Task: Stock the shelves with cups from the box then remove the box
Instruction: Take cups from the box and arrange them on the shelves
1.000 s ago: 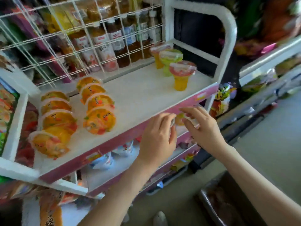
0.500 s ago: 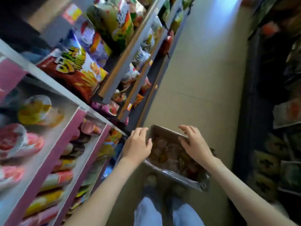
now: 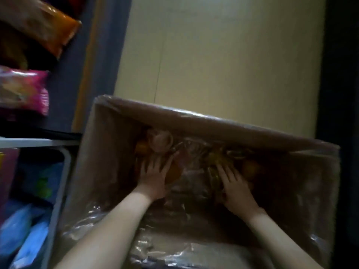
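A brown cardboard box (image 3: pixel 223 125) lined with clear plastic fills the lower middle of the head view, standing on the floor. Several jelly cups lie at its dim bottom, among them a pale one (image 3: pixel 162 141) and an orange one (image 3: pixel 250 167). Both my hands are deep inside. My left hand (image 3: pixel 155 177) lies with fingers spread over an orange cup (image 3: pixel 174 171). My right hand (image 3: pixel 233 185) reaches onto the cups at the middle, fingers stretched forward. The picture is blurred, so whether either hand grips a cup is unclear.
Shelf racks rise at the left, with an orange snack bag (image 3: pixel 52 30), a pink packet (image 3: pixel 25 90) and blue packs (image 3: pixel 23 230) below a white shelf edge (image 3: pixel 38 141). Pale floor (image 3: pixel 223 55) stretches beyond the box. A dark shelf unit borders the right.
My view swung from the cup shelf down to the floor box. Both hands left the shelf edge, passed the box rim and now reach down among the cups.
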`<state>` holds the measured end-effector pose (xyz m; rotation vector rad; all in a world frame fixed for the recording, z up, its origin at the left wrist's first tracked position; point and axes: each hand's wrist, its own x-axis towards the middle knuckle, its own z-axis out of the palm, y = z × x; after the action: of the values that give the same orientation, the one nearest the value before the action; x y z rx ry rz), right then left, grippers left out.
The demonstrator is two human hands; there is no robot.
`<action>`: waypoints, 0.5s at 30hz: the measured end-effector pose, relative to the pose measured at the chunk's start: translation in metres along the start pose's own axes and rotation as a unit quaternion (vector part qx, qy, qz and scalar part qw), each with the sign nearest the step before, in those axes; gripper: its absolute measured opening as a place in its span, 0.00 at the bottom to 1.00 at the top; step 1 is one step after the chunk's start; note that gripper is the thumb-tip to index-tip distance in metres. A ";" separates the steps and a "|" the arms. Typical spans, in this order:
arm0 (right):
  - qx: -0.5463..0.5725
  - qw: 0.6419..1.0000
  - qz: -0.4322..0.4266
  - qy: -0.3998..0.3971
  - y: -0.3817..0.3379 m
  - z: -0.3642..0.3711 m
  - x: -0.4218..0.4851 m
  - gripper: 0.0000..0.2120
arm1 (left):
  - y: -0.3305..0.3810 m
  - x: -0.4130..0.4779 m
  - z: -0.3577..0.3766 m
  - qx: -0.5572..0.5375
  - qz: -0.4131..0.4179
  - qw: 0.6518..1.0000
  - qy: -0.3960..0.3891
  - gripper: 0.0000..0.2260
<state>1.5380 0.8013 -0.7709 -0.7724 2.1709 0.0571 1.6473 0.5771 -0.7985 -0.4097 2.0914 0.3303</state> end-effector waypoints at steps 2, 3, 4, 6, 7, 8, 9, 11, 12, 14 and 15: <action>-0.083 0.995 -0.051 -0.010 0.003 0.022 0.033 0.53 | 0.001 0.034 0.016 0.077 0.081 0.992 0.053 0.39; -0.119 0.989 -0.082 0.003 0.005 0.030 0.046 0.57 | 0.004 0.048 0.022 0.119 0.139 0.977 0.112 0.33; -0.163 0.981 -0.105 -0.006 0.009 0.038 0.056 0.59 | 0.008 0.056 0.024 0.153 0.180 0.960 0.153 0.29; -0.230 0.962 -0.138 -0.046 0.015 0.053 0.068 0.56 | 0.016 0.068 0.032 0.301 0.217 0.910 0.187 0.27; -0.245 0.957 -0.142 -0.062 0.018 0.058 0.072 0.53 | 0.016 0.078 0.039 0.363 0.246 0.877 0.198 0.27; -0.246 0.955 -0.154 -0.061 0.019 0.063 0.075 0.51 | 0.017 0.084 0.042 0.421 0.268 0.852 0.158 0.27; -0.271 0.946 -0.160 -0.077 0.018 0.064 0.076 0.49 | 0.020 0.086 0.041 0.467 0.277 0.830 0.126 0.28; -0.288 0.938 -0.189 -0.034 0.015 0.073 0.077 0.41 | 0.023 0.089 0.037 0.521 0.300 0.794 0.095 0.28; -0.298 0.936 -0.187 0.004 0.011 0.075 0.077 0.34 | 0.023 0.089 0.037 0.521 0.324 0.786 0.078 0.28; -0.364 0.914 -0.182 0.007 0.001 0.065 0.077 0.27 | 0.021 0.091 0.036 0.480 0.344 0.807 0.033 0.26; -0.376 0.909 -0.176 -0.028 -0.004 0.061 0.081 0.29 | 0.020 0.091 0.036 0.468 0.336 0.817 0.014 0.25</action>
<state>1.5429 0.7747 -0.8689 -1.5581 1.8986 0.7529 1.6211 0.5944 -0.8935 0.9331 2.0770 -0.3360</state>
